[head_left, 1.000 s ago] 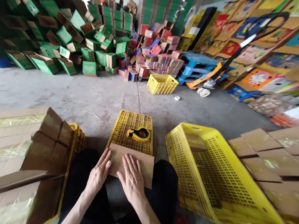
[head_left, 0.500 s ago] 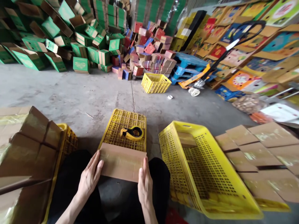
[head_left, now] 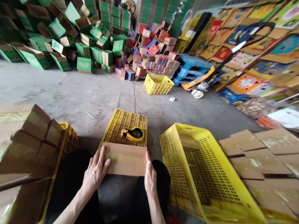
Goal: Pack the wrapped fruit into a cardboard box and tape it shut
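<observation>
A flat brown cardboard box [head_left: 125, 159] lay across the near edge of an upturned yellow perforated plastic crate [head_left: 126, 123], held between the two hands. The left hand [head_left: 94, 172] pressed its spread fingers [head_left: 101, 157] over the box's left end, thumb along the near edge. The right hand [head_left: 150, 177] stood edge-on against the right end, fingers [head_left: 148, 158] straight and together. A yellow and black tape dispenser [head_left: 132, 133] rested on the crate just beyond the box. A large yellow slatted basket [head_left: 205, 174] stood to the right.
</observation>
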Demonstrator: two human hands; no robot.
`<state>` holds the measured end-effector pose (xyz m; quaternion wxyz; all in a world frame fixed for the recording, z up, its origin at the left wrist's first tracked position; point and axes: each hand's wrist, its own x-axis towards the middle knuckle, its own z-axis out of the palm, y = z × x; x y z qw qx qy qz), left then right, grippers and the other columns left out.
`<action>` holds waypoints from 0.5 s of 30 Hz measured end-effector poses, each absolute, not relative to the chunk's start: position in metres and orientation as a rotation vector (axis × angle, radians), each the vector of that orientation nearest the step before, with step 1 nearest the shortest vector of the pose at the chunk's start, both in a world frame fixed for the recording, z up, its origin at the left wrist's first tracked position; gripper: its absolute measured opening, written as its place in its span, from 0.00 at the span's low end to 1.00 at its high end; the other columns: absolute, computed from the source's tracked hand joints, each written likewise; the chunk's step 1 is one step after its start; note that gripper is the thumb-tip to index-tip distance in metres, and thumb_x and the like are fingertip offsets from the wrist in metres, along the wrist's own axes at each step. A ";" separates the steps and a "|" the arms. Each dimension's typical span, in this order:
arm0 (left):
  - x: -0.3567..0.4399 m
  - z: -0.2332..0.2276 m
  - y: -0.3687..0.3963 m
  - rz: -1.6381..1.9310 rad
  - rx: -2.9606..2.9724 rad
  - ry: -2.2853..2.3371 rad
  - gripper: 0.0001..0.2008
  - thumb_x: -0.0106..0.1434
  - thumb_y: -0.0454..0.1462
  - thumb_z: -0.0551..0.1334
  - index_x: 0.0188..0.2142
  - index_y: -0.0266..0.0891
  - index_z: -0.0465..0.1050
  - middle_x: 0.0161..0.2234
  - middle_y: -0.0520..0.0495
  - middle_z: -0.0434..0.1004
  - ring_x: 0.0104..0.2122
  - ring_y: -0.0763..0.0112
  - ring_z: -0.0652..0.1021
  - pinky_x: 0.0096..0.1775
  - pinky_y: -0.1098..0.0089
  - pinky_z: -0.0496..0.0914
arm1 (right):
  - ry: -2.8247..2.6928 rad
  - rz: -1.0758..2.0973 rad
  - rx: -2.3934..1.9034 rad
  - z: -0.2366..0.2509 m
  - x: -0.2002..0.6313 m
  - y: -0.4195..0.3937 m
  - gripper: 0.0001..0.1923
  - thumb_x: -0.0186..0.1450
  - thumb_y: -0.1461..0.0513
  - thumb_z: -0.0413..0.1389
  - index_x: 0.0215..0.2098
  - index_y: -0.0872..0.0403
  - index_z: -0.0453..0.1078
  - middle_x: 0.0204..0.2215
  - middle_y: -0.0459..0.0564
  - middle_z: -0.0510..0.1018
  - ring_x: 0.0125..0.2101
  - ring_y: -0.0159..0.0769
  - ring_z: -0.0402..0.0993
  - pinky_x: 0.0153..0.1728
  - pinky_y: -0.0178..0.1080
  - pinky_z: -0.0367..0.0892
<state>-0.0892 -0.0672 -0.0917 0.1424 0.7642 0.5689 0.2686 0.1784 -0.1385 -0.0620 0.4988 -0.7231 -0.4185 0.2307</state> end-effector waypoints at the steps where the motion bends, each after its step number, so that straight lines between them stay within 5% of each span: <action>1: -0.088 -0.092 -0.067 0.778 2.194 1.645 0.36 0.78 0.53 0.49 0.78 0.43 0.41 0.71 0.35 0.61 0.67 0.48 0.70 0.65 0.48 0.68 | -0.977 0.565 -1.750 -0.063 0.177 -0.140 0.33 0.77 0.42 0.42 0.67 0.51 0.71 0.66 0.57 0.71 0.66 0.50 0.69 0.65 0.55 0.69; 8: -0.087 -0.096 -0.069 0.780 2.009 1.607 0.37 0.76 0.54 0.51 0.78 0.47 0.43 0.74 0.39 0.56 0.64 0.49 0.74 0.58 0.56 0.76 | -1.040 0.569 -1.857 -0.088 0.176 -0.173 0.32 0.79 0.46 0.41 0.73 0.52 0.62 0.69 0.56 0.66 0.68 0.50 0.65 0.65 0.54 0.69; 15: -0.090 -0.100 -0.065 0.940 1.838 1.443 0.32 0.77 0.49 0.52 0.77 0.52 0.48 0.76 0.48 0.52 0.71 0.55 0.65 0.65 0.58 0.69 | -1.631 -0.161 -2.048 -0.087 0.156 -0.181 0.45 0.76 0.42 0.47 0.79 0.54 0.37 0.76 0.62 0.50 0.73 0.64 0.49 0.68 0.67 0.57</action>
